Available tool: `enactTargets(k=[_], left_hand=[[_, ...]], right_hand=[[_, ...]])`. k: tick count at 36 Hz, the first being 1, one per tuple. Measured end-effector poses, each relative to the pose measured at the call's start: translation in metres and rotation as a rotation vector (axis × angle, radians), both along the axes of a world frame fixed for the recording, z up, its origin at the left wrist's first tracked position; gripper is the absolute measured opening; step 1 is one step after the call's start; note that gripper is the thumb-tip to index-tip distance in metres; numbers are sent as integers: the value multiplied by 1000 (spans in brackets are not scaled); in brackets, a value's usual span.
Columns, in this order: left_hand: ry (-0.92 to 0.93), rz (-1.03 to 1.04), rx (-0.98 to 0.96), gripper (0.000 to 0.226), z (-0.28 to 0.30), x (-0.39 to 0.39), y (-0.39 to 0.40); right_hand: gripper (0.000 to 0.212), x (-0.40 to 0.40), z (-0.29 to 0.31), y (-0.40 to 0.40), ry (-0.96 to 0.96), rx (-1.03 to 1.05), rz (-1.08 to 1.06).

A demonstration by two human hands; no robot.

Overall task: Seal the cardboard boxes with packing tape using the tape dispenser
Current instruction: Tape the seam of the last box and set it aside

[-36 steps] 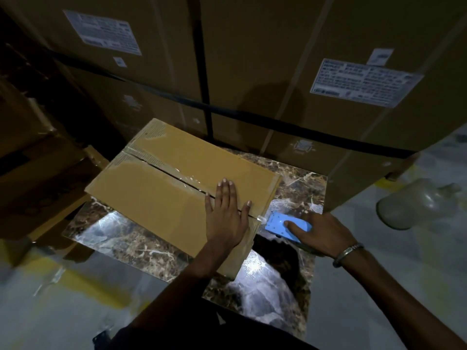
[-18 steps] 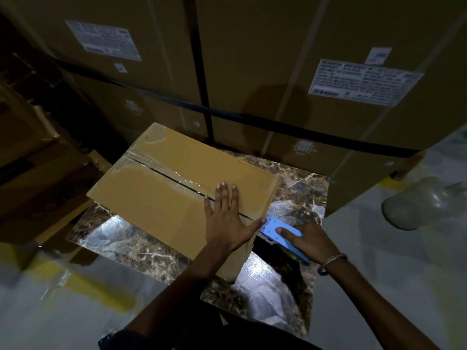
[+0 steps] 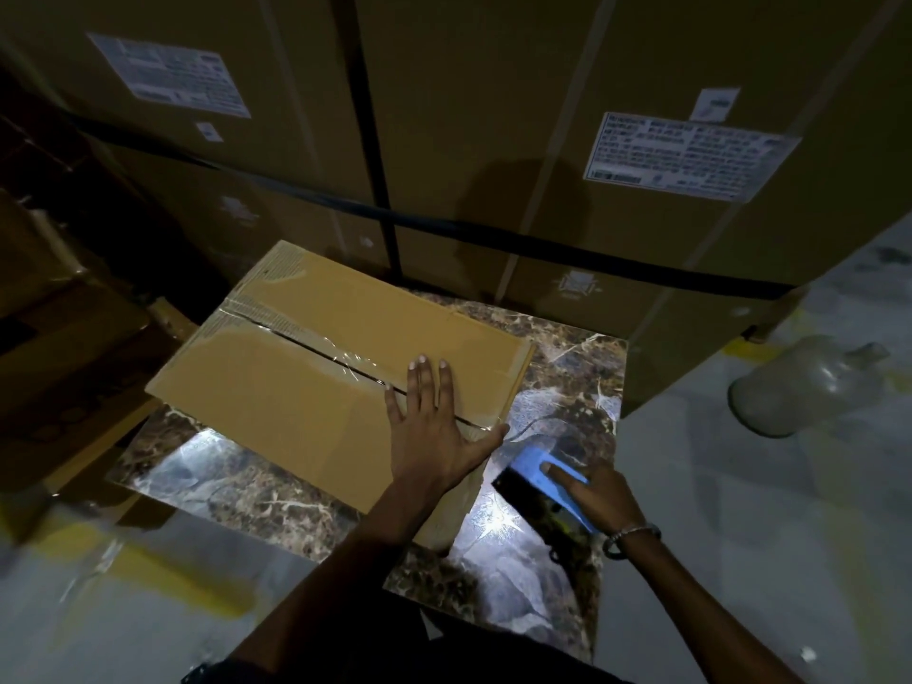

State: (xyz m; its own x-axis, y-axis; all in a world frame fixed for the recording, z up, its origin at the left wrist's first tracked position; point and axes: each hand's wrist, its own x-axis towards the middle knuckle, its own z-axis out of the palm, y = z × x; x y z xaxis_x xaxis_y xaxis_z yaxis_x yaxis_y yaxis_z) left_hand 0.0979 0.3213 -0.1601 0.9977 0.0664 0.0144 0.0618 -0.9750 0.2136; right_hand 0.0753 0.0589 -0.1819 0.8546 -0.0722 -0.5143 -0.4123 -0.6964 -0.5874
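Observation:
A flat brown cardboard box [image 3: 276, 387] lies on a glossy marble slab [image 3: 557, 377]. Clear packing tape [image 3: 340, 355] runs along its centre seam. My left hand [image 3: 434, 427] presses flat on the near end of the seam, fingers straight and thumb spread toward the box's corner. My right hand [image 3: 597, 496] grips a blue tape dispenser [image 3: 538, 471] just off the box's near right corner, low over the slab, index finger laid along its top. A bracelet circles that wrist.
Tall stacked cartons [image 3: 493, 140] with black straps and white labels wall off the back. Flattened cardboard [image 3: 64, 367] lies at the left. A pale plastic jug [image 3: 799, 382] rests on the grey floor [image 3: 740, 560] at the right.
My right hand has drawn the dispenser down and away from the box's corner, turning it so its dark underside shows. My left hand stays flat on the seam.

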Motion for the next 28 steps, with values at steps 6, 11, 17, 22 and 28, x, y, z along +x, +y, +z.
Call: enactTargets(k=[6, 11, 17, 22, 28], left_hand=[[22, -125, 53, 102, -3, -3, -5], [25, -282, 76, 79, -9, -18, -54], [91, -426, 417, 82, -13, -32, -73], [110, -531, 93, 74, -9, -26, -64], [54, -616, -176, 62, 17, -9, -26]], right_hand=[[60, -15, -14, -5, -23, -132, -99], [59, -16, -45, 2, 16, -149, -176], [71, -20, -84, 20, 14, -185, -146], [46, -21, -61, 47, -41, -228, -14], [35, -12, -17, 63, -283, -480, -5]])
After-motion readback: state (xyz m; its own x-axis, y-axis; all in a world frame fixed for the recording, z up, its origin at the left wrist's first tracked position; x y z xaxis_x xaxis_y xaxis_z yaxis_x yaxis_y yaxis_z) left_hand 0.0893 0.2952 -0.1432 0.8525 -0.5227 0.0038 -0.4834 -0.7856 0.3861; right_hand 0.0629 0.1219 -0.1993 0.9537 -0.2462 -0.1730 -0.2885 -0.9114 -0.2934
